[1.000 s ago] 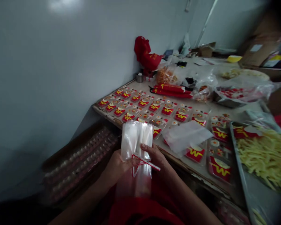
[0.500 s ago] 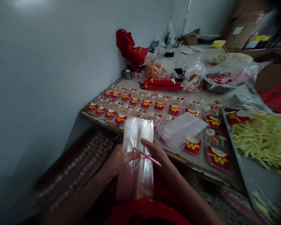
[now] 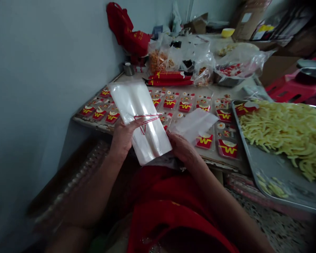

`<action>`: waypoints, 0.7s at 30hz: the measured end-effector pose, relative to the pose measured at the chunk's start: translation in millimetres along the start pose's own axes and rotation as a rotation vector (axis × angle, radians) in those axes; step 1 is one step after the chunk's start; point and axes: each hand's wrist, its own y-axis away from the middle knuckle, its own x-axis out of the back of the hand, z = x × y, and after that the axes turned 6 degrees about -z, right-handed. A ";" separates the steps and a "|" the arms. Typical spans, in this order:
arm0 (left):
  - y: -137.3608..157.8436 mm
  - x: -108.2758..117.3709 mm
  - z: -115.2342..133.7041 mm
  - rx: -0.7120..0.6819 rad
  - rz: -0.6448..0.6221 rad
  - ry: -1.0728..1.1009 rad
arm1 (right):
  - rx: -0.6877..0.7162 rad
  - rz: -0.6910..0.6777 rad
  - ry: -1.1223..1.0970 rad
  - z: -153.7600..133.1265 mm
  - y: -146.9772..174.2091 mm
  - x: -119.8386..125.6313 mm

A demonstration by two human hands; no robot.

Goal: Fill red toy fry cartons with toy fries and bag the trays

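A bundle of clear plastic bags, with a thin red-edged band across its middle, is held tilted in front of me over the table's near edge. My left hand is closed on its left side, thumb on top over the band. At the lower right edge of the bundle is my right hand, its fingers curled against that edge and partly hidden. Just beyond the right hand, a loose translucent sheet or bag lies on rows of clear packs with red-and-yellow fries-box pieces.
A metal tray of pale yellow fry-like strips stands at right. Behind are bags of orange bits, red packets and a covered bowl. A red stool is at far right; a wall borders the left.
The bundle has turned, its top leaning left, and been raised nearer the table. My right hand has moved from its front to its lower right edge. The view has shifted right and down.
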 end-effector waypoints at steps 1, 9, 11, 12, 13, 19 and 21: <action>0.0 -3.0 0.4 -0.043 -0.001 -0.017 | 0.010 0.005 -0.006 0.9 4.2 1.4; -2.6 -25.8 -14.2 -0.023 0.005 0.027 | 0.162 -0.024 0.098 -1.9 20.2 2.1; -7.1 -33.4 -18.3 -0.003 -0.021 0.025 | 0.112 -0.040 0.135 -10.4 19.4 8.5; -9.8 -37.8 -20.0 0.007 -0.029 0.025 | 0.079 -0.055 0.145 -16.5 18.9 12.5; -12.7 -42.5 -21.6 0.019 -0.033 0.028 | 0.046 -0.064 0.147 -23.9 18.2 16.8; -17.2 -71.4 -26.8 0.125 -0.087 0.056 | -0.087 -0.034 0.230 -74.9 13.8 31.9; -12.3 -76.4 -25.0 0.141 -0.065 -0.023 | -0.065 -0.074 0.333 -86.6 11.7 32.1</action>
